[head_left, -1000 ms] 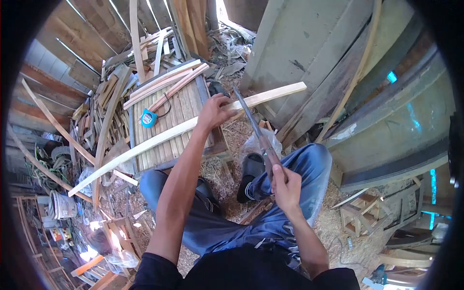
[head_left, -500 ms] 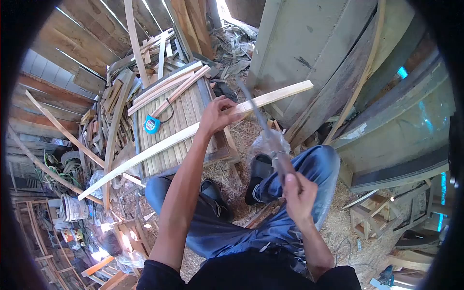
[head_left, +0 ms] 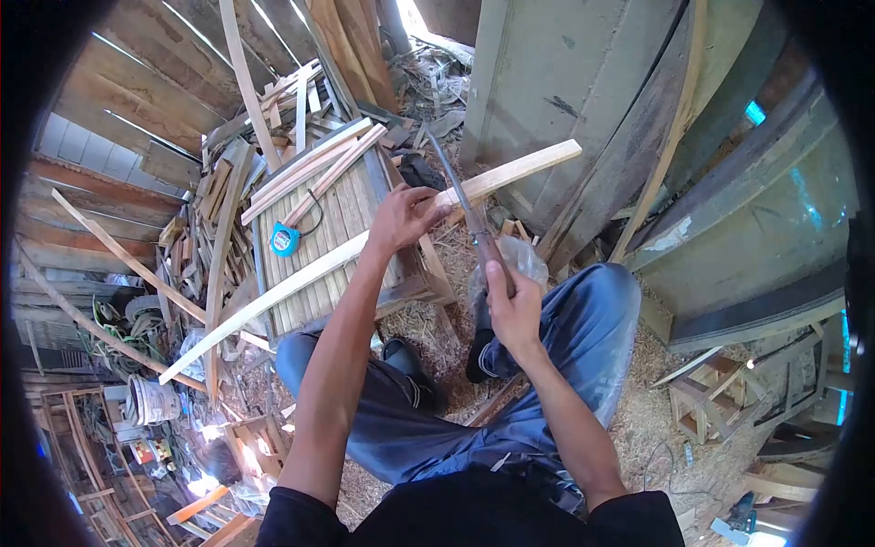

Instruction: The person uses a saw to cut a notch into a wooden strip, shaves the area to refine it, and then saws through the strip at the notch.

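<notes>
A long pale wooden strip [head_left: 273, 290] lies slantwise across a low slatted bench and sticks out past its right side. My left hand [head_left: 401, 219] is closed over the strip, pressing it near the bench's right edge. In my right hand [head_left: 513, 305] is the dark handle of a narrow-bladed hand saw [head_left: 448, 167]. Its blade crosses the strip just right of my left fingers; teeth are too small to make out. On the bench slats lies a blue tape measure [head_left: 284, 241], beside several short wooden strips [head_left: 314, 173].
The bench [head_left: 293, 314] stands before my knees. Offcuts [head_left: 214, 196] pile up behind and left of it. Large grey panels [head_left: 556, 100] lean at the right. A clear plastic bag [head_left: 524, 260] lies by my foot, and shavings [head_left: 638, 401] cover the floor.
My right hand has pushed the saw forward and to the left, so its handle is now nearer the strip. My left hand still holds the strip in about the same place.
</notes>
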`<state>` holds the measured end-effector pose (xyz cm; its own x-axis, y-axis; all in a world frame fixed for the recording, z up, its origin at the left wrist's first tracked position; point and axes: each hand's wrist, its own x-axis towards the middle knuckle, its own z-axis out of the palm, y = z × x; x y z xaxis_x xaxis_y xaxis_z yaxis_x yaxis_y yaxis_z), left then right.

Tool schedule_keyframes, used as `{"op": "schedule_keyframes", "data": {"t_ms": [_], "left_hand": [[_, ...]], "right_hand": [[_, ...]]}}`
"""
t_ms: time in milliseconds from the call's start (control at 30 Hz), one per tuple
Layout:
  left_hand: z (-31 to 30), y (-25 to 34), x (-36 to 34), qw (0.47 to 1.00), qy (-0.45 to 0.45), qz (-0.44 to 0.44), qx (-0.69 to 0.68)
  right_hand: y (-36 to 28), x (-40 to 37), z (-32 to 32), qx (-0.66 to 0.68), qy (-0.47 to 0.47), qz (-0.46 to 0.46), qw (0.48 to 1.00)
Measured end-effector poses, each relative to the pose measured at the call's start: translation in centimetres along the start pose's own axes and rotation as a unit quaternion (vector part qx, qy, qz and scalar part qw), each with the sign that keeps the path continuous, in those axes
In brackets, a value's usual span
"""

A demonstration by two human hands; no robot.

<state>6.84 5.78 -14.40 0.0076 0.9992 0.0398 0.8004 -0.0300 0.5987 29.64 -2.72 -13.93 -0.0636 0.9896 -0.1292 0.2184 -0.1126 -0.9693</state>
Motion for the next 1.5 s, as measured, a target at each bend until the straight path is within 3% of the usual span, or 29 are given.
{"op": "schedule_keyframes", "data": {"t_ms": [67, 400, 600, 667, 767, 900, 1000, 1067, 1133, 1167, 1333, 1433, 1500], "left_hand": [[0.0, 0.1, 0.0, 0.999, 0.036, 0.029, 0.006], [-0.3, 0.3, 0.1, 0.998, 0.025, 0.022, 0.049], [0.1, -0.1, 0.1, 0.996, 0.028, 0.041, 0.08], [0.4, -0.2, -0.2, 0.995, 0.044, 0.047, 0.072], [0.2, 0.4, -0.4, 0.996, 0.034, 0.042, 0.068], [-0.3, 0.4, -0.3, 0.996, 0.035, 0.031, 0.073], [0.4, -0.1, 0.0, 0.997, 0.029, 0.022, 0.068], [1.3, -1.2, -0.2, 0.995, 0.065, 0.051, 0.059], [0.9, -0.8, -0.7, 0.996, 0.048, 0.041, 0.056], [0.6, -0.3, -0.3, 0.996, 0.045, 0.043, 0.057], [0.1, 0.4, -0.5, 0.997, 0.018, 0.014, 0.072], [0.7, -0.7, -0.4, 0.997, 0.038, 0.035, 0.063], [0.6, -0.8, -0.3, 0.997, 0.039, 0.029, 0.064]], "right_hand": [[0.0, -0.5, 0.4, 0.032, 0.006, 0.007, 0.999], [-1.9, -1.4, 0.1, -0.059, 0.007, -0.063, 0.996], [-1.7, -6.4, -2.6, -0.085, -0.008, -0.065, 0.994], [-1.6, -7.7, -3.1, -0.03, -0.006, -0.015, 0.999], [-2.9, -3.5, -0.5, -0.123, 0.016, -0.078, 0.989], [-3.5, -1.0, 1.1, -0.108, 0.002, -0.087, 0.99], [-2.7, -5.3, -1.7, -0.127, -0.013, -0.062, 0.99], [-1.4, -7.6, -3.0, -0.037, -0.001, -0.046, 0.998], [-1.7, -5.7, -2.1, -0.075, -0.011, -0.016, 0.997], [-3.0, -3.8, -1.4, -0.141, -0.01, -0.052, 0.989], [-4.1, -2.5, -1.0, -0.134, 0.007, -0.062, 0.989], [-5.3, -6.3, -3.3, -0.147, -0.043, -0.018, 0.988], [-4.3, -7.9, -4.5, -0.085, -0.05, 0.032, 0.995]]}}
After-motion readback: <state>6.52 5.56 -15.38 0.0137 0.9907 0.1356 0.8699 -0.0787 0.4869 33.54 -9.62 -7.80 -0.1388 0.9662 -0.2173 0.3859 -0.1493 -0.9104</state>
